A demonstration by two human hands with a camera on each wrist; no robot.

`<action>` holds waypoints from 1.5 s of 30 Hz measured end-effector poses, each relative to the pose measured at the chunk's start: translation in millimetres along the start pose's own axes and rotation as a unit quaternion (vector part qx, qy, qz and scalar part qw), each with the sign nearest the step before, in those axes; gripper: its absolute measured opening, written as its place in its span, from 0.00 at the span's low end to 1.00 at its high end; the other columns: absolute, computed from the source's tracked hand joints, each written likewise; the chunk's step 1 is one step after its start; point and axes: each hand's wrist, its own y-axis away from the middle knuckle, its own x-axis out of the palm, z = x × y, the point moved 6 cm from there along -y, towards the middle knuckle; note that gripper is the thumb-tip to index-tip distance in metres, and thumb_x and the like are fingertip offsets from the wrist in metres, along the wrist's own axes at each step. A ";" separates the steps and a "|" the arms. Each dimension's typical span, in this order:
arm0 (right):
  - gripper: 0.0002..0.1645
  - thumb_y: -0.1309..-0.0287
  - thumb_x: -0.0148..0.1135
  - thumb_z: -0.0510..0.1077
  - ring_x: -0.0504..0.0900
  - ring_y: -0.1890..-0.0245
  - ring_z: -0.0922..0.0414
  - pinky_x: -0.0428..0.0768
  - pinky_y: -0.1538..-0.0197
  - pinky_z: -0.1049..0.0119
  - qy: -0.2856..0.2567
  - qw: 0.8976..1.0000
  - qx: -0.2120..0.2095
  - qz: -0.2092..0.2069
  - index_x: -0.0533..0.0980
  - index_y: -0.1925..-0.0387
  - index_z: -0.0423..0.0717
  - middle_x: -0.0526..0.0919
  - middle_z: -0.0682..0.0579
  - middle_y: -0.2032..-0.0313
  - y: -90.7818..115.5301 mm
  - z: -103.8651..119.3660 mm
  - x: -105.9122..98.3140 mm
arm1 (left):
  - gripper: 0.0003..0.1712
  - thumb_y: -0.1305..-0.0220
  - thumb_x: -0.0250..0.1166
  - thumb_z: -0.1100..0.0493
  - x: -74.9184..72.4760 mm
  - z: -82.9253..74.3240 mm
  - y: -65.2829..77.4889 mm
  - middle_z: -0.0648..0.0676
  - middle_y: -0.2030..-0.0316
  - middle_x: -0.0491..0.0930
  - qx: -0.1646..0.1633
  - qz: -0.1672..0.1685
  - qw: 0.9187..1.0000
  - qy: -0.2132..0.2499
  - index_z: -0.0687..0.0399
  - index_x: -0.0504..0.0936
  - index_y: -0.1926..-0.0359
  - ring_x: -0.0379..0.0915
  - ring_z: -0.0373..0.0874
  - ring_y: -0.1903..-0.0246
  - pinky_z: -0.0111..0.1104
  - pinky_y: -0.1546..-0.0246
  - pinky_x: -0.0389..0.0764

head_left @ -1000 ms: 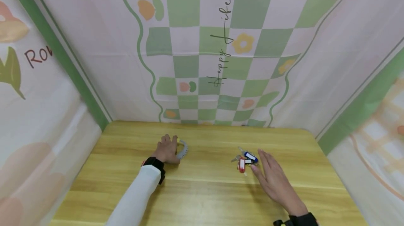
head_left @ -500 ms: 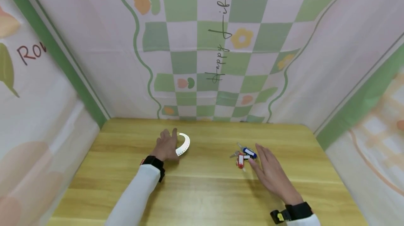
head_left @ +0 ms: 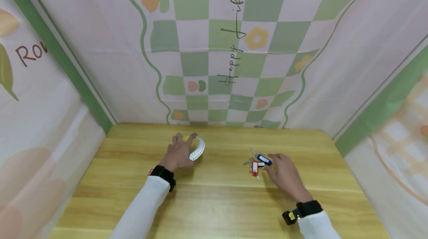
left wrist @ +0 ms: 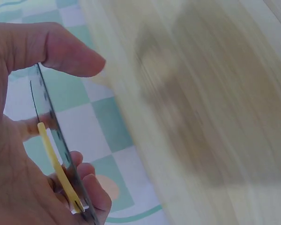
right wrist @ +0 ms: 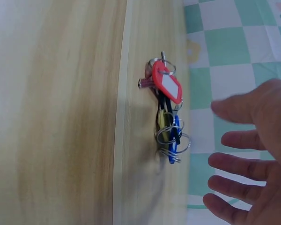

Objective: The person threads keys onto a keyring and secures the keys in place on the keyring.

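Observation:
My left hand [head_left: 180, 154] grips a curved, shiny pale band [head_left: 198, 149] with small marks along it, at the back left of the table. In the left wrist view the band appears edge-on as a thin strip, with a yellow bar [left wrist: 60, 169] on its inner side; thumb and fingers hold its two ends. My right hand [head_left: 288, 174] is beside a small heap of keys with tags: a red tag [head_left: 255, 168], a blue tag [head_left: 264, 159] and a black one. Seen from the right wrist, thumb and fingers are spread apart, with nothing between them; split rings [right wrist: 173, 140] show.
The wooden table [head_left: 217, 202] spans the space in front. Behind it hangs a green and white checked cloth [head_left: 226, 38], with more printed cloth at left and right.
The left hand has lifted and tilted the curved band, shifting it slightly right. The right hand has moved a little nearer the keys, its fingers bending; the keys stay put.

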 end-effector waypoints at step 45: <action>0.07 0.50 0.76 0.40 0.74 0.63 0.44 0.72 0.63 0.51 0.021 0.996 0.077 0.031 0.87 0.72 0.38 0.81 0.43 0.66 -16.9 -18.8 18.6 | 0.51 0.46 0.70 0.49 -8.1 -15.9 15.5 0.73 0.39 0.66 0.006 -0.019 1.000 0.006 0.46 0.60 0.22 0.65 0.62 0.49 0.44 0.69 0.75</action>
